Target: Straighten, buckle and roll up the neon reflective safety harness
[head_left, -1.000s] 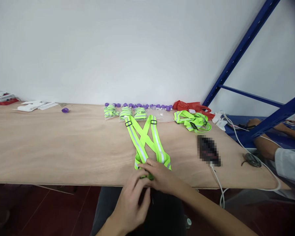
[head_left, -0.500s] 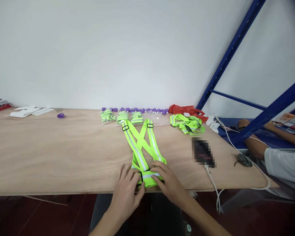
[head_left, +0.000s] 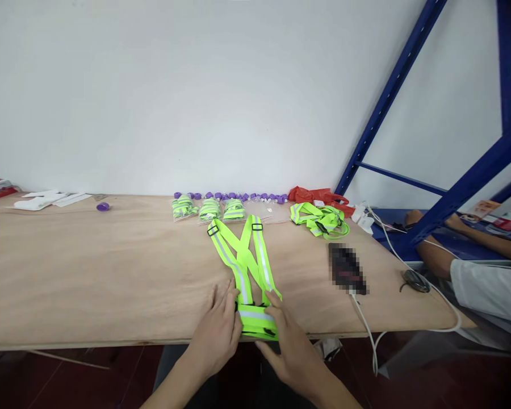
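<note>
A neon-yellow reflective vest made of elastic straps with silver stripes lies on the table, its straps crossed and its waist band folded at the near edge. Around the left end of that band, my left hand is closed, fingers pressed together. My right hand grips the right end, its fingers on the side edge and its thumb by the lower edge. Black buckles sit on the upper straps; the band's end by my left hand is partly hidden.
Several bagged reflective vests and purple items line the wall. A loose reflective vest, red plastic bag, blurred dark object, cable and computer mouse lie right. Another person's arm is beyond the blue rack.
My hands have shifted to the two ends of the waist band, which now lies straighter and nearer the table edge. My right fingers have moved off the band's top to its right side.
</note>
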Motion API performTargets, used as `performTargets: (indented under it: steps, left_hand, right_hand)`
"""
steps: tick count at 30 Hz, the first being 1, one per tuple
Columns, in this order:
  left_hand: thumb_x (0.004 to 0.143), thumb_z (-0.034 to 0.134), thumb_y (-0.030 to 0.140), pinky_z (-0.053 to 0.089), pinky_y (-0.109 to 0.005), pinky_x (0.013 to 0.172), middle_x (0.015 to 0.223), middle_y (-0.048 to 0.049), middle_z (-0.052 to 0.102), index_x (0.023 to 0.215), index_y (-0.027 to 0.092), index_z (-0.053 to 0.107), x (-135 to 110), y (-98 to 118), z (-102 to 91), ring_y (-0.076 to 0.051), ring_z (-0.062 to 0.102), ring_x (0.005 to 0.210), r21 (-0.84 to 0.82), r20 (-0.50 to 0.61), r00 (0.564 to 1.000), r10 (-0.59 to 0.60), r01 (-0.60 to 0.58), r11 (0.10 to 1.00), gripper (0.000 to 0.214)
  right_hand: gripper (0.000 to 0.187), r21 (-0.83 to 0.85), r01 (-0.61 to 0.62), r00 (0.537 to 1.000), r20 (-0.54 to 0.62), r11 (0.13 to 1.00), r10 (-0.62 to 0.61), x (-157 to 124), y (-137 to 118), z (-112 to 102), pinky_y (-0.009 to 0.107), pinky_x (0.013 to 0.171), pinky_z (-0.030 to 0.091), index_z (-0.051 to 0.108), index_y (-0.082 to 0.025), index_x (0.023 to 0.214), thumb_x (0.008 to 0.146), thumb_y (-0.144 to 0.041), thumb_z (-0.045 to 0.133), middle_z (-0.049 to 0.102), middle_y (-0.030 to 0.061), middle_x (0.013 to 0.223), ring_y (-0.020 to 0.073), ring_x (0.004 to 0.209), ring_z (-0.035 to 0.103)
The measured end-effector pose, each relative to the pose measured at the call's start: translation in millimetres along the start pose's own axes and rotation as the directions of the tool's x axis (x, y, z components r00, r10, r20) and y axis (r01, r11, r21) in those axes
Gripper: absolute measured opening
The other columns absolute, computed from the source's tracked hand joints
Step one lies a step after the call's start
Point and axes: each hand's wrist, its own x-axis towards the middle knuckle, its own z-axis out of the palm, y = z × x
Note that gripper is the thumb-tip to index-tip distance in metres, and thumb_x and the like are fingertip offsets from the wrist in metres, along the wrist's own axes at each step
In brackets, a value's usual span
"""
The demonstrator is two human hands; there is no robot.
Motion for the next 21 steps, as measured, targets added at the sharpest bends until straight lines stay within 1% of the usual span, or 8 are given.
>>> performTargets:
  steps: [2,4,7,10,13,15,17,21]
  left_hand:
    - [0.090,0.038,0.007,0.039,-0.053,0.116,0.153,-0.0179,0.047,0.137,0.014,0.042,-3.8,-7.0,-1.5,-0.026,0.039,0.146,0.007,-0.014,0.999,0.029,-0.029,1.000,0.048]
    - [0.091,0.038,0.006,0.044,-0.049,0.114,0.157,-0.0151,0.043,0.132,0.017,0.049,-9.6,-12.2,-3.8,-0.025,0.038,0.146,0.005,-0.039,0.998,0.046,-0.046,0.999,0.044]
    - [0.093,0.039,0.006,0.048,-0.046,0.111,0.156,-0.0121,0.045,0.133,0.020,0.055,-20.9,-16.8,-8.2,-0.026,0.043,0.144,0.008,-0.093,0.994,0.054,-0.053,0.999,0.045]
    - [0.098,0.045,0.017,0.049,-0.045,0.110,0.157,-0.0114,0.043,0.145,0.022,0.049,-32.2,-18.3,-13.4,-0.028,0.046,0.141,0.040,-0.099,0.994,0.053,-0.049,0.998,0.047]
    - [0.098,0.056,0.035,0.051,-0.044,0.107,0.158,-0.0117,0.042,0.155,0.023,0.035,-40.2,-19.3,-17.6,-0.030,0.047,0.140,0.072,-0.062,0.994,0.086,-0.081,0.994,0.062]
    - [0.098,0.055,0.032,0.052,-0.042,0.107,0.154,-0.0100,0.047,0.158,0.022,0.029,-43.1,-20.9,-19.2,-0.028,0.048,0.140,0.083,-0.052,0.991,0.123,-0.118,0.990,0.065]
    - [0.099,0.049,0.022,0.051,-0.042,0.108,0.150,-0.0068,0.053,0.158,0.024,0.029,-43.8,-23.1,-20.4,-0.025,0.050,0.139,0.082,-0.050,0.987,0.152,-0.148,0.986,0.062]
    - [0.099,0.049,0.021,0.048,-0.042,0.112,0.136,-0.0052,0.066,0.147,0.026,0.044,-37.9,-24.4,-26.0,-0.024,0.059,0.130,0.022,-0.055,0.982,0.181,-0.180,0.983,0.049]
  right_hand:
    - [0.045,-0.024,0.080,0.996,0.030,0.996,-0.079,-2.0,1.2,0.4,0.048,0.115,0.043,0.048,-0.016,0.135,0.090,-0.011,0.052,0.045,0.0203,0.152,0.0292,0.146,0.039]
    - [0.054,-0.040,0.160,0.985,0.077,0.986,-0.157,-1.1,3.6,-0.1,0.046,0.114,0.045,0.049,-0.015,0.138,0.086,-0.003,0.046,0.046,0.0204,0.152,0.0285,0.146,0.040]
    - [0.062,-0.042,0.213,0.970,0.129,0.976,-0.206,2.3,7.5,-0.9,0.042,0.111,0.047,0.052,-0.015,0.141,0.081,0.000,0.044,0.047,0.0195,0.152,0.0277,0.143,0.045]
    - [0.060,-0.043,0.210,0.972,0.115,0.977,-0.204,4.9,8.3,-1.4,0.040,0.107,0.051,0.055,-0.020,0.141,0.084,-0.002,0.046,0.050,0.0179,0.150,0.0271,0.137,0.052]
    - [0.053,-0.012,0.215,0.975,0.066,0.977,-0.213,6.5,6.0,-2.8,0.037,0.103,0.054,0.057,-0.020,0.139,0.088,-0.006,0.048,0.057,0.0182,0.140,0.0266,0.129,0.058]
    - [0.052,0.033,0.211,0.975,0.057,0.977,-0.213,7.1,4.2,-5.1,0.036,0.103,0.054,0.057,-0.020,0.138,0.089,-0.008,0.049,0.061,0.0167,0.133,0.0251,0.126,0.061]
    - [0.053,0.080,0.184,0.979,0.068,0.980,-0.190,7.6,2.7,-8.6,0.036,0.105,0.053,0.056,-0.021,0.139,0.089,-0.009,0.049,0.063,0.0146,0.133,0.0241,0.125,0.061]
    - [0.051,0.174,0.046,0.995,0.077,0.984,-0.060,8.5,0.7,-16.9,0.039,0.106,0.053,0.057,-0.025,0.140,0.091,-0.014,0.051,0.065,0.0113,0.134,0.0244,0.124,0.063]
